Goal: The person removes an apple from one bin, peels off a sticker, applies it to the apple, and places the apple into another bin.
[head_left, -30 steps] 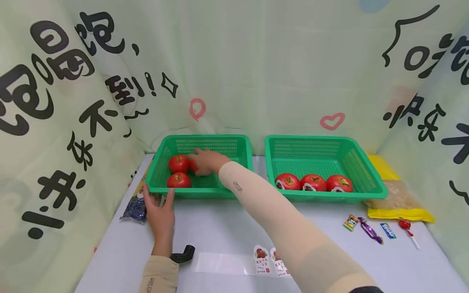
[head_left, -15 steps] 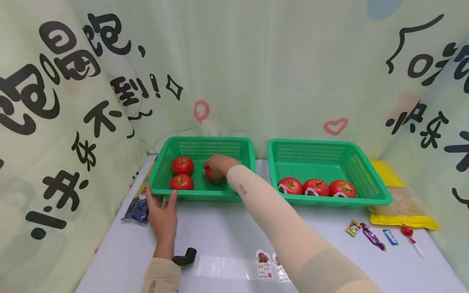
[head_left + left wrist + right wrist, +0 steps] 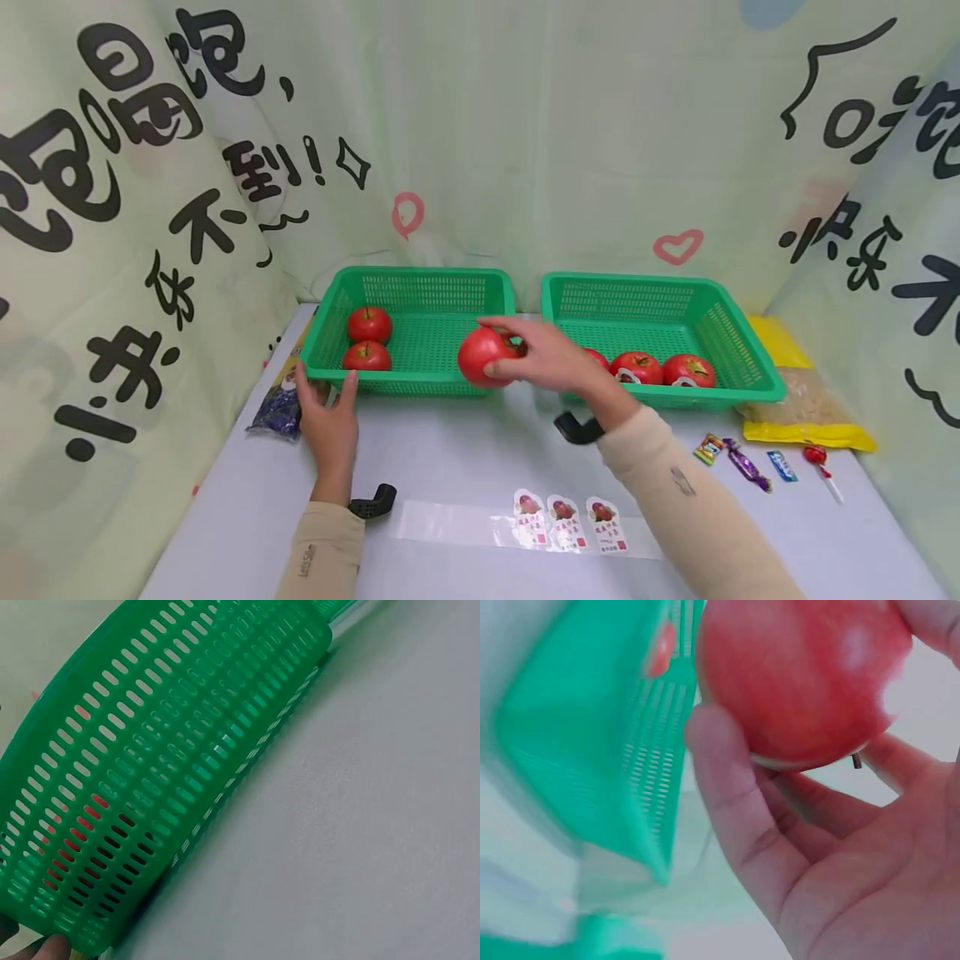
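My right hand [image 3: 536, 354] grips a red apple [image 3: 483, 357] and holds it in the air over the front rim of the left green basket [image 3: 408, 385]. The right wrist view shows the apple [image 3: 802, 675] close up, with my thumb and fingers [image 3: 731, 795] curled round it. Two more apples [image 3: 368, 338] lie at the left end of that basket. My left hand [image 3: 326, 421] rests flat on the table with its fingertips at the basket's front left corner [image 3: 82, 930]. The right green basket [image 3: 742, 392] holds three apples [image 3: 652, 368] with labels on them.
A clear strip with three apple stickers [image 3: 566, 522] lies near the table's front edge. A blue wrapper [image 3: 276, 412] lies left of my left hand. Candies and a lollipop [image 3: 757, 467] lie at the right, beside a yellow bag [image 3: 806, 408]. Printed curtains close in all sides.
My right hand has lifted an apple out of the left basket and carried it right and toward me. The left hand has stayed at the basket's corner.
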### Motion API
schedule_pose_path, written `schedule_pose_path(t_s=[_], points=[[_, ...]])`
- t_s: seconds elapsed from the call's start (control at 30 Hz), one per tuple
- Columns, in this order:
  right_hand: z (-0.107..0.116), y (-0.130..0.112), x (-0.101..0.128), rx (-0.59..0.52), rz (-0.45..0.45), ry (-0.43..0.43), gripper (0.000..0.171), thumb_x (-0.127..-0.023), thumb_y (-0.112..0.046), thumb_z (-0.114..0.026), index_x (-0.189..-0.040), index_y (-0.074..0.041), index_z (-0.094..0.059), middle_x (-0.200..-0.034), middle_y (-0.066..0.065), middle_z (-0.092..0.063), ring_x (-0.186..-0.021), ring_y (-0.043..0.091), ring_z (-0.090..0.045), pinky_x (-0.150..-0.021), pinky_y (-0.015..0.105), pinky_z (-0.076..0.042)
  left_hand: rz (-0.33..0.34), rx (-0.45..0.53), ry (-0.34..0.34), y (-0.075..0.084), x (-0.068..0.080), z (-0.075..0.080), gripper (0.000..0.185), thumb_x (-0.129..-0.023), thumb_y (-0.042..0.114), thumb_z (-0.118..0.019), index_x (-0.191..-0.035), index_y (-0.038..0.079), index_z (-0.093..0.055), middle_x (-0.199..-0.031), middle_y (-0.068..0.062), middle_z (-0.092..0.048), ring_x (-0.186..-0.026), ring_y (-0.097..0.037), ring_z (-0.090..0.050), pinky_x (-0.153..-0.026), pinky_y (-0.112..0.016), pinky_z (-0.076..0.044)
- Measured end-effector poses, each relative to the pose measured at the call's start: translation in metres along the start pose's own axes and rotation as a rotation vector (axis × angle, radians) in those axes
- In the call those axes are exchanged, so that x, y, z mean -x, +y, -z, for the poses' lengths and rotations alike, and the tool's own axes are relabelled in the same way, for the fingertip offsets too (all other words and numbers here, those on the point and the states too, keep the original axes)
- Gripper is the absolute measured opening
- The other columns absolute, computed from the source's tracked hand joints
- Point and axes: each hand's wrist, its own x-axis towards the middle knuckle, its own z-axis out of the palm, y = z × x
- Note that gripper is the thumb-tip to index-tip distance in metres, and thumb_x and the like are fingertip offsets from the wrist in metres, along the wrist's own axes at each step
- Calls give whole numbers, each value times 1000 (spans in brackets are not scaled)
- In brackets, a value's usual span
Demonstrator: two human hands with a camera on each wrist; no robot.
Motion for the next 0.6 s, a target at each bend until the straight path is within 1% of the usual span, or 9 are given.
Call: schedule_pose_path(t_s=[0.07, 0.13, 0.2, 0.27, 0.33, 0.4, 0.5, 0.6], points=[[-8, 12, 36, -64, -6, 20, 71, -90, -35, -76, -154, -17, -52, -135, 11, -66, -115, 29, -64, -81, 39, -63, 0, -6, -5, 0, 0, 0, 96, -97, 45, -77, -171, 28, -18, -168, -18, -39, -152, -38, -44, -117, -52, -47], [-18, 25, 67, -104, -35, 36, 69, -89, -34, -78, -151, -14, -54, -131, 11, -68, -110, 27, -64, -78, 35, -62, 1, -13, -9, 0, 0, 0, 97, -97, 46, -76, -171, 29, -17, -168, -18, -39, -152, -38, -44, -117, -52, -47], [-29, 37, 91, -108, -72, 52, 68, -88, -34, -81, -147, -12, -55, -125, 10, -69, -106, 24, -63, -76, 32, -61, 0, -10, -11, 0, 1, 0, 96, -97, 45, -76, -171, 29, -16, -168, -18, -38, -152, -38, -44, -118, -53, -46], [-38, 49, 105, -87, -101, 78, 67, -86, -32, -84, -144, -12, -57, -122, 9, -70, -104, 23, -63, -76, 32, -61, -2, -10, -14, 1, -2, 0, 95, -98, 44, -75, -171, 28, -16, -168, -17, -39, -152, -38, -44, -118, -52, -46], [-46, 58, 114, -34, -125, 113, 67, -83, -32, -86, -142, -14, -60, -123, 8, -71, -106, 24, -64, -78, 35, -61, -3, -10, -19, 2, -3, 1, 95, -98, 43, -75, -171, 28, -16, -168, -17, -39, -152, -38, -44, -118, -53, -45], [-54, 66, 118, 18, -147, 142, 68, -81, -31, -88, -142, -16, -62, -129, 8, -70, -112, 27, -64, -82, 41, -63, 2, -18, -24, 2, -3, 1, 94, -99, 43, -74, -171, 29, -15, -169, -16, -39, -153, -38, -43, -118, -53, -46], [-65, 73, 119, 104, -170, 172, 70, -80, -31, -89, -143, -18, -63, -137, 8, -67, -123, 31, -61, -87, 49, -63, 8, -33, -29, 2, -1, 2, 94, -99, 44, -74, -171, 31, -14, -169, -17, -38, -153, -39, -43, -118, -53, -46], [-74, 77, 117, 174, -179, 185, 73, -79, -33, -88, -145, -16, -61, -140, 8, -65, -127, 32, -59, -89, 52, -62, 0, -43, -30, 1, 1, 3, 94, -99, 44, -73, -171, 30, -14, -169, -17, -38, -152, -39, -44, -117, -54, -46]])
